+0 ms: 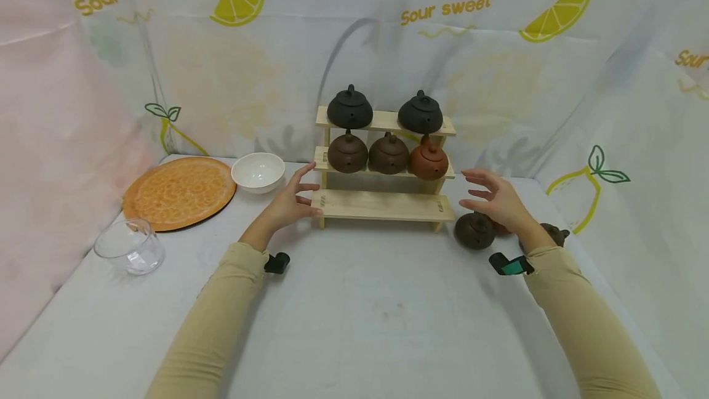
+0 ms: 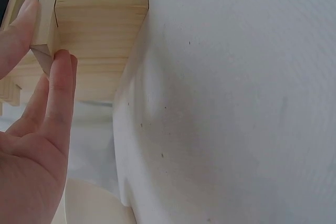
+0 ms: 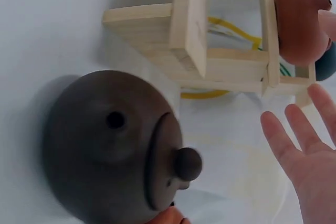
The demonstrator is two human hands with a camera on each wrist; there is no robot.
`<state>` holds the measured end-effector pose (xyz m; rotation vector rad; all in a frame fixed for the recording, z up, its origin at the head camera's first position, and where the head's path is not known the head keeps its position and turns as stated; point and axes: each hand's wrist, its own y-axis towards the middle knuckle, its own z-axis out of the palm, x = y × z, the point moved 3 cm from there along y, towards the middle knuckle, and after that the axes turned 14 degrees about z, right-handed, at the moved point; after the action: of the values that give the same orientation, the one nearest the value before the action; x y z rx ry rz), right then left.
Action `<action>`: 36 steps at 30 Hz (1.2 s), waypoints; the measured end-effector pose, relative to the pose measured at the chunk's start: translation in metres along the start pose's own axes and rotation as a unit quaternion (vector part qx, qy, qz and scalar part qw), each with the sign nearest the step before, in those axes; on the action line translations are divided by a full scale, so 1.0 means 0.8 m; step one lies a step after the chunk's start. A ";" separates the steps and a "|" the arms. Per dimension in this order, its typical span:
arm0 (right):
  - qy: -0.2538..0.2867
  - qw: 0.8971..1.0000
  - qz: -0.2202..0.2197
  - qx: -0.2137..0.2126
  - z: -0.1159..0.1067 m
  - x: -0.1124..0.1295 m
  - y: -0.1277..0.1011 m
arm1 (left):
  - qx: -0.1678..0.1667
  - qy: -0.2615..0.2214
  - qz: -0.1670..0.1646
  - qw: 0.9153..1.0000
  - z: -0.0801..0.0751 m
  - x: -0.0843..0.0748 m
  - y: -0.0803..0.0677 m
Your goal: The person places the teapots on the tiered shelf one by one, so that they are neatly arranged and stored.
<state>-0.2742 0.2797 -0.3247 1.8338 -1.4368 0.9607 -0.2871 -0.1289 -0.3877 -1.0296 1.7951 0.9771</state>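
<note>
From the head view, a three-tiered wooden rack (image 1: 382, 205) is being flanked on the desk (image 1: 354, 313) by both hands, its long axis running left to right. The left hand (image 1: 288, 202) is being held open against the left end; the right hand (image 1: 498, 199) is being held open, just clear of the right end, above a dark teapot (image 1: 474, 230). "Sour sweet" (image 1: 445, 7) is printed on the backdrop.

From the left wrist view, straight fingers (image 2: 55, 98) are being pressed to the rack's corner (image 2: 100, 35).

From the right wrist view, the spread palm (image 3: 310, 166) is being kept apart from the frame (image 3: 210, 51).

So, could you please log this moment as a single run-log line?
left hand: open, fingertips on wooden rack end | right hand: open, off the rack, above dark teapot | bottom shelf bare
</note>
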 end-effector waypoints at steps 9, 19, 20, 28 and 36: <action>0.000 1.000 0.025 -0.003 0.002 -0.029 -0.027 | 0.000 0.014 0.007 1.000 0.000 0.000 0.000; 0.000 0.999 0.027 -0.030 0.006 -0.056 -0.061 | 0.000 0.023 0.001 1.000 0.000 0.001 -0.001; 0.004 0.999 0.024 -0.035 0.006 -0.059 -0.064 | -0.001 0.023 0.001 1.000 0.000 0.001 -0.001; -0.026 0.996 0.069 -0.042 0.005 -0.088 -0.079 | 0.003 0.016 0.003 1.000 0.000 0.000 -0.001; -0.032 0.996 0.086 -0.005 0.006 -0.096 -0.080 | 0.005 0.012 0.002 1.000 0.001 0.000 0.001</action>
<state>-0.2224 0.3307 -0.3931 1.7694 -1.6580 0.9838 -0.2875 -0.1281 -0.3879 -1.0348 1.8214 0.9604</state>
